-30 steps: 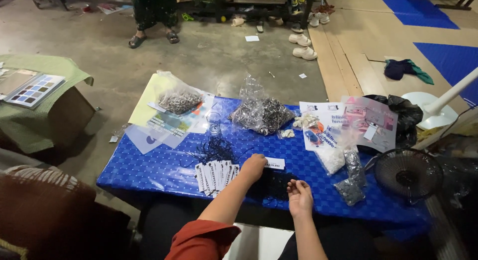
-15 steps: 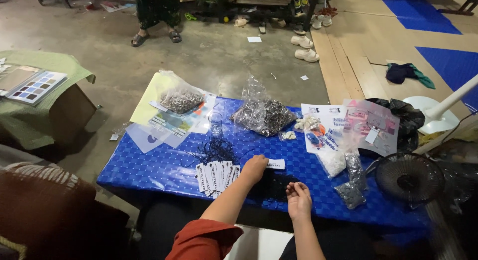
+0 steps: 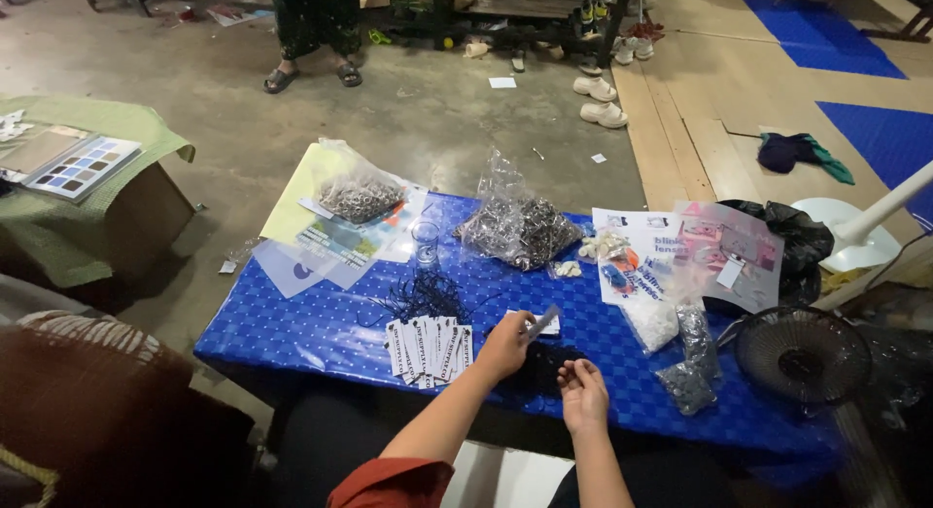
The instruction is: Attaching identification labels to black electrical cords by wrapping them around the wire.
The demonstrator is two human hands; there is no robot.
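We work at a low worktop [image 3: 321,333] covered in a blue checked plastic cloth. Our left hand [image 3: 507,345] is closed in a pinch on a small flat grey-and-white tag [image 3: 541,322], which it lifts just above the cloth near the front edge. Our right hand [image 3: 583,389] hovers just beside it, fingers loosely curled around something small and dark; we cannot tell exactly what it has hold of. Between and under both hands lies a dark heap of black cord [image 3: 544,364]. Just to the left of the left hand sits a fanned row of white printed paper tags [image 3: 428,346], and behind that a tangle of thin black strings [image 3: 423,296]. Farther back stand a clear crinkled plastic bag of metal rings [image 3: 515,226] and another clear bag of small metal parts [image 3: 358,193] on yellow and white sheets. To the right, a black round fan grille [image 3: 802,354] rests by the worktop edge.
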